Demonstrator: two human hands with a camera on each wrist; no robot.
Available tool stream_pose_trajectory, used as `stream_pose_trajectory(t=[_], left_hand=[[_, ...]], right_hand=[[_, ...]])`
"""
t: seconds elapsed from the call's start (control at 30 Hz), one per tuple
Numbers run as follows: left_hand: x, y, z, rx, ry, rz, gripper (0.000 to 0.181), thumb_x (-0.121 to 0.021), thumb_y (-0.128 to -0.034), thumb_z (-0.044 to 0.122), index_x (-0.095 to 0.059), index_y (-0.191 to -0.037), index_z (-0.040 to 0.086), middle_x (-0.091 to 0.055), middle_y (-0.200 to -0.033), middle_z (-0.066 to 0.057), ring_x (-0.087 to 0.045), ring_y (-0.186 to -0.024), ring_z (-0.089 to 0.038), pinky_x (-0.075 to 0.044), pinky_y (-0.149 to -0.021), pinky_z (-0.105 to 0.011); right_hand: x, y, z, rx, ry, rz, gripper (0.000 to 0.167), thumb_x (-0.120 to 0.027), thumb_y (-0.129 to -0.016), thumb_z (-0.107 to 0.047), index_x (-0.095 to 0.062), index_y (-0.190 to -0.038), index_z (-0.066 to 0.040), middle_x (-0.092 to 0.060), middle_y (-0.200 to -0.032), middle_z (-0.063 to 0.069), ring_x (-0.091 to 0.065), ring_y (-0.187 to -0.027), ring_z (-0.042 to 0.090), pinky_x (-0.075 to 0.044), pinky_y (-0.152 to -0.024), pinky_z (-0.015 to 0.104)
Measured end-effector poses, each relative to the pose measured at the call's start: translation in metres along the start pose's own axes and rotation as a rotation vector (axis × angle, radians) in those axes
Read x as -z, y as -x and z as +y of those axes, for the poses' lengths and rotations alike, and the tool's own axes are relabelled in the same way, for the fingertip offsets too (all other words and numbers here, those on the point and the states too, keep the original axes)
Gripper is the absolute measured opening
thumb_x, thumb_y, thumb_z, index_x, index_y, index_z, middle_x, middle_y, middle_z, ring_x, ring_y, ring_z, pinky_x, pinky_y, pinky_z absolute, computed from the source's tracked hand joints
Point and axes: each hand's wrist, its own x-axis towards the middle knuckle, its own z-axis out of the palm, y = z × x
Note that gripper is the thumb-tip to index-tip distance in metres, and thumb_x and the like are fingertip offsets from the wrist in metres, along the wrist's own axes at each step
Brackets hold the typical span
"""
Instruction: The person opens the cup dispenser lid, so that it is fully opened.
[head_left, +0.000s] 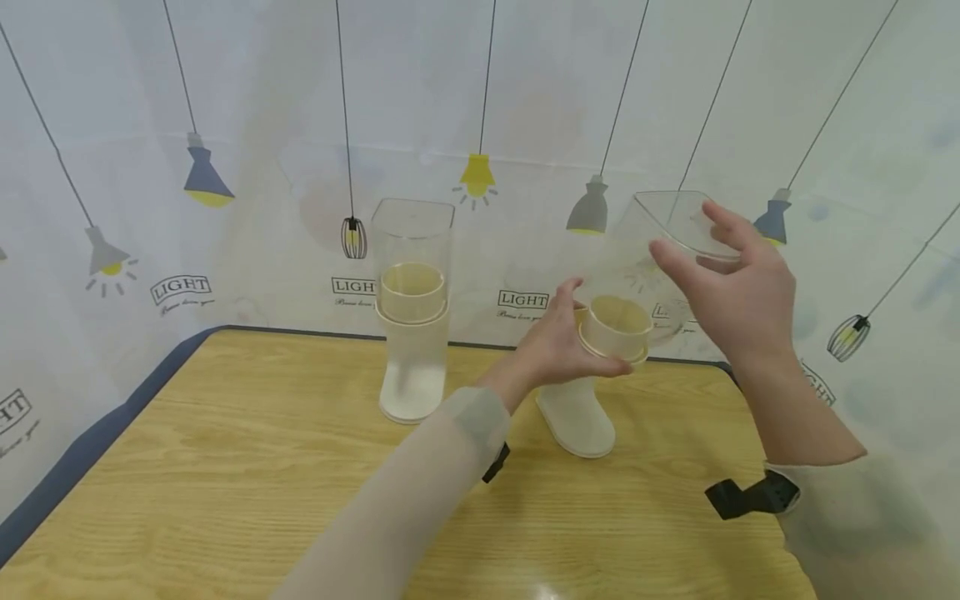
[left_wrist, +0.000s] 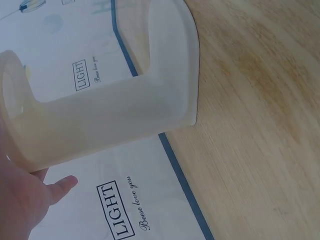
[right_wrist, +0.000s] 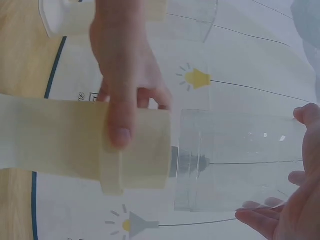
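Note:
My left hand (head_left: 551, 350) grips a cream plastic stand (head_left: 577, 421) around the collar near its top, thumb across the near side. The stand is upright, its broad foot on the table, as the left wrist view also shows. My right hand (head_left: 750, 292) holds a clear plastic container (right_wrist: 240, 160) by its wider upper end, fingers and thumb on opposite sides. In the right wrist view a small gap separates the container's lower end from the stand's round top (right_wrist: 147, 150). The container is faint against the backdrop in the head view.
To the left stands a matching cream stand (head_left: 412, 375) with a clear container (head_left: 412, 221) fitted over its top. Both are on a wooden table (head_left: 247, 475) with a dark blue edge. A white curtain printed with lamps (head_left: 420, 83) hangs close behind.

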Motion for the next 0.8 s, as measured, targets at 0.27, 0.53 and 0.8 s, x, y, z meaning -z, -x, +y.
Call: stream_pose_trajectory(t=[0.27, 0.53, 0.8], left_hand=[[-0.007, 0.009, 0.000, 0.014, -0.023, 0.079, 0.142, -0.101, -0.0693, 0.061, -0.014, -0.175, 0.022, -0.040, -0.170, -0.008, -0.052, -0.150, -0.024, -0.053, -0.118, -0.045], [-0.019, 0.023, 0.003, 0.121, -0.083, 0.178, 0.137, -0.096, -0.0715, 0.070, -0.022, -0.173, 0.015, -0.042, -0.165, -0.011, -0.060, -0.132, -0.024, -0.058, -0.109, -0.042], [-0.033, 0.031, 0.007, 0.153, -0.121, 0.281, 0.136, -0.094, -0.0702, 0.075, -0.026, -0.170, 0.013, -0.047, -0.153, -0.010, -0.060, -0.120, -0.020, -0.060, -0.097, -0.035]], right_hand=[[0.033, 0.002, 0.005, -0.057, -0.044, 0.052, 0.069, -0.079, -0.096, -0.054, -0.051, -0.159, -0.052, -0.054, -0.167, -0.004, -0.070, -0.120, -0.009, -0.048, -0.075, 0.008], [0.055, 0.009, 0.018, -0.172, 0.006, 0.104, 0.072, -0.078, -0.096, -0.057, -0.046, -0.160, -0.057, -0.045, -0.172, -0.012, -0.063, -0.119, -0.017, -0.043, -0.078, 0.012], [0.064, 0.015, 0.061, -0.223, 0.118, 0.076, 0.078, -0.073, -0.098, -0.063, -0.036, -0.166, -0.055, -0.035, -0.179, -0.005, -0.059, -0.149, 0.011, -0.039, -0.068, 0.002]])
